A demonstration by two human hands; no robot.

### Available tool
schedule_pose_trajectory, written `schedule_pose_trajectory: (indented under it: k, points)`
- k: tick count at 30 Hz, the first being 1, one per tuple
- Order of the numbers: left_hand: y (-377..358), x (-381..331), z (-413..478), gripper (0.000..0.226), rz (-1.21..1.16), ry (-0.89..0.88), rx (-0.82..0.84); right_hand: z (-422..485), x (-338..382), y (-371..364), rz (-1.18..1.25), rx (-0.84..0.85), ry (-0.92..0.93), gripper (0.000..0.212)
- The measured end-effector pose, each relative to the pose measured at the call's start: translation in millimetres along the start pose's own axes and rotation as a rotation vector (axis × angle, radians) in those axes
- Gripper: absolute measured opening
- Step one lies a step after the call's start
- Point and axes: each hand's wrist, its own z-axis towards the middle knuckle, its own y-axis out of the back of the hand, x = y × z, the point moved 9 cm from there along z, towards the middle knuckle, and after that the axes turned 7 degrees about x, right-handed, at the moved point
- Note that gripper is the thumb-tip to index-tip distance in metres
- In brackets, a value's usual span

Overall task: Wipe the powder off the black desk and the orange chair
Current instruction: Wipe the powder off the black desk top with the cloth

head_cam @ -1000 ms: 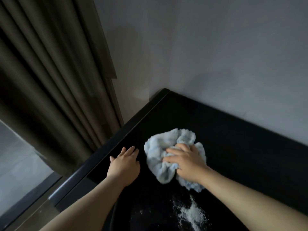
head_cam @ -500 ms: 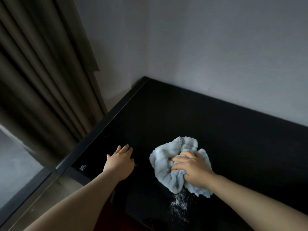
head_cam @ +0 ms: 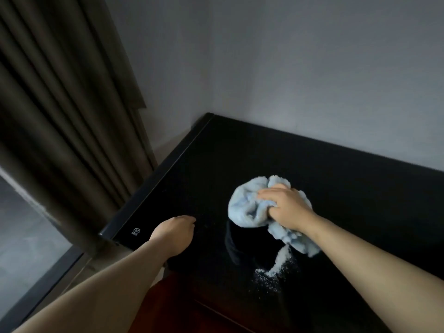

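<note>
A: Left margin. What is recorded?
B: A brown curtain [head_cam: 60,116] is seen hanging from 9 to 11 o'clock of the view. A pane of glass [head_cam: 24,236] is noted below it at 8 o'clock.

A: And the desk?
B: The black desk [head_cam: 336,176] is set into the corner of the grey wall [head_cam: 312,68], and the field is filled by it from centre to 3 o'clock. A small pale mark [head_cam: 136,231] is printed near its left edge.

A: Left hand?
B: The left hand [head_cam: 176,233] is rested on the desk, at 3 o'clock of that mark. Its fingers are tucked under and drawn together; nothing is seen held in it.

A: Cloth?
B: A pale blue cloth [head_cam: 249,205] is bunched on the desk at 2 o'clock of the left hand, apart from it. It is clamped by the right hand [head_cam: 286,207], whose fingers are curled into the folds from the cloth's 3 o'clock side.

A: Powder?
B: White powder [head_cam: 276,264] is found on the desk at 5 o'clock of the cloth: a short streak touching the cloth's lower corner, with loose grains scattered below it.

A: Chair?
B: A reddish surface [head_cam: 168,306] is glimpsed at 6 o'clock, below the near desk edge. Whether it is the chair cannot be told.
</note>
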Motion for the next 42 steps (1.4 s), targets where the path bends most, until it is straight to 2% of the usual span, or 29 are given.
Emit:
schedule_pose_trajectory:
  k: [3,6,9,11,15,17,20,22,24,27,29,33,36,38,40,42]
  points:
    - [0.9,19.7,-4.0,0.047,-0.021,0.054,-0.038,41.2,38.9,-12.3,0.005,-0.004,0.033,0.042]
    - [-8.7,33.1,-4.8,0.05,-0.003,0.084,-0.012,84.2,66.4,-41.7,0.037,0.046,-0.055,0.043]
    - [-7.7,43.6,-7.3,0.05,-0.066,0.099,-0.059,103.6,99.3,-95.5,-0.229,0.257,0.062,0.062]
    - [-8.3,53.3,-8.8,0.048,-0.075,0.123,-0.079,93.4,105.9,-110.0,-0.38,0.315,0.133,0.06]
    - [-14.1,66.4,-8.6,0.051,-0.044,0.149,-0.034,50.6,93.0,-107.2,-0.534,0.439,0.297,0.055]
    - [-12.7,64.4,-5.5,0.05,-0.016,0.122,-0.006,33.1,75.5,-92.5,-0.534,0.535,0.21,0.041]
    - [-4.5,63.9,0.7,0.047,0.006,0.09,0.032,24.5,49.6,-65.1,-0.604,0.671,-0.078,0.02]
    - [-0.2,66.3,3.0,0.046,0.007,0.106,0.045,42.0,52.7,-52.5,-0.568,0.583,-0.13,0.017]
    - [2.5,65.1,4.3,0.044,0.012,0.095,0.028,64.8,68.2,-53.0,-0.423,0.422,-0.175,0.028]
    - [5.2,60.8,0.1,0.039,-0.004,0.063,-0.025,75.9,123.8,-102.1,-0.42,0.331,0.128,0.04]
    - [0.9,59.8,0.0,0.038,-0.015,0.039,-0.033,63.7,132.9,-127.0,-0.387,0.33,0.192,0.039]
    - [-9.2,68.8,-2.8,0.054,-0.046,0.052,0.027,51.3,88.3,-111.5,-0.414,0.257,0.085,0.036]
    - [-11.0,82.2,-6.5,0.06,0.124,0.044,0.122,52.2,43.4,-70.8,-0.451,0.237,-0.144,0.031]
    - [-5.0,93.7,-8.5,0.063,0.103,0.081,0.119,59.4,37.7,-45.1,-0.438,0.164,-0.242,0.03]
    - [-1.6,99.5,-8.8,0.068,0.018,0.115,0.113,77.0,57.9,-28.6,-0.38,0.029,-0.207,0.029]
    - [-2.1,101.3,-5.4,0.07,-0.064,0.123,0.113,103.3,90.4,-24.4,-0.315,-0.077,-0.098,0.027]
